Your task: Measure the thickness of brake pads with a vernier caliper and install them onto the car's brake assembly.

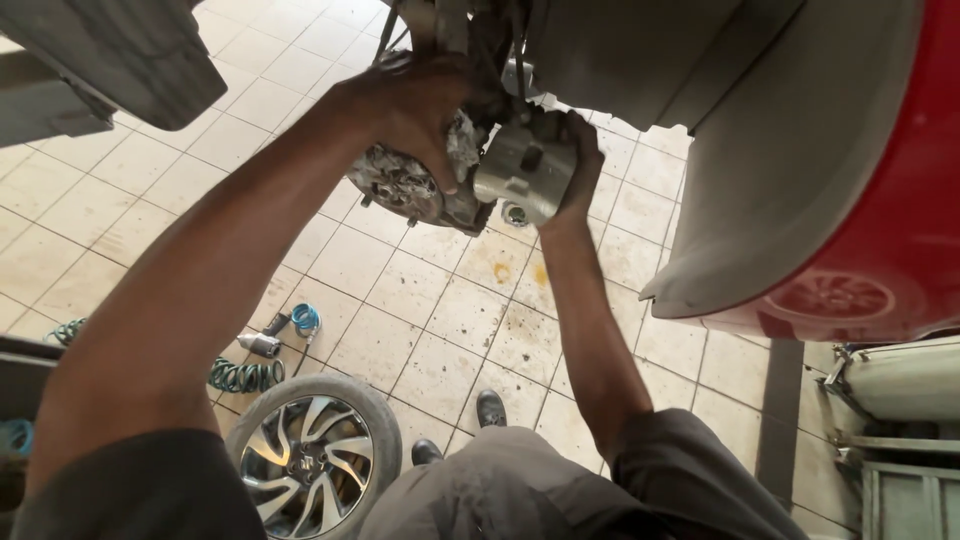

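The brake caliper (pixel 525 170) sits at the bare wheel hub (pixel 405 185) under the raised red car (pixel 880 200), your right hand (pixel 580 150) clasping it, your left hand (pixel 410 105) pressing the hub, while the removed wheel (pixel 315 455) lies on the floor.

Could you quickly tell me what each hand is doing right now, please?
Left hand: fingers spread, pressed on the wheel hub, not gripping.
Right hand: closed around the silver brake caliper.
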